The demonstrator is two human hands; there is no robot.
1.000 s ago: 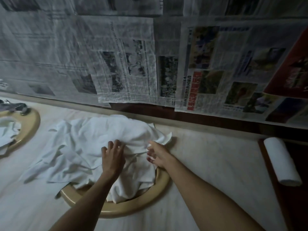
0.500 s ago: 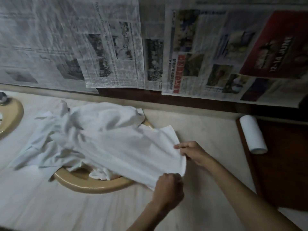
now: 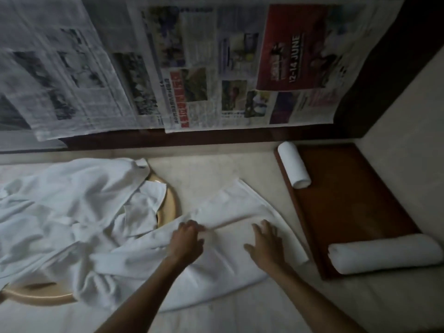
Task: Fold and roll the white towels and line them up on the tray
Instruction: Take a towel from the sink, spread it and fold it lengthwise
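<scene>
One white towel (image 3: 230, 212) lies spread on the pale counter, just right of a heap of white towels (image 3: 72, 212) that covers a tan sink basin (image 3: 169, 203). My left hand (image 3: 186, 241) rests on the towel's left part with its fingers bent onto the cloth. Flat on the towel's right part lies my right hand (image 3: 265, 243), its fingers spread. At the right stands a dark brown tray (image 3: 348, 203). A rolled white towel (image 3: 293, 164) lies at its far left corner and a second rolled towel (image 3: 384, 255) lies across its near edge.
Newspaper sheets (image 3: 192, 68) hang over the wall behind the counter, above a dark wooden strip. A pale side wall (image 3: 408, 140) closes off the right, beyond the tray. Bare counter (image 3: 216, 318) shows in front of the towel.
The towel that both hands held by its edge over the basin now lies spread on the counter to the right. Both hands have come down on top of it. The view has swung right.
</scene>
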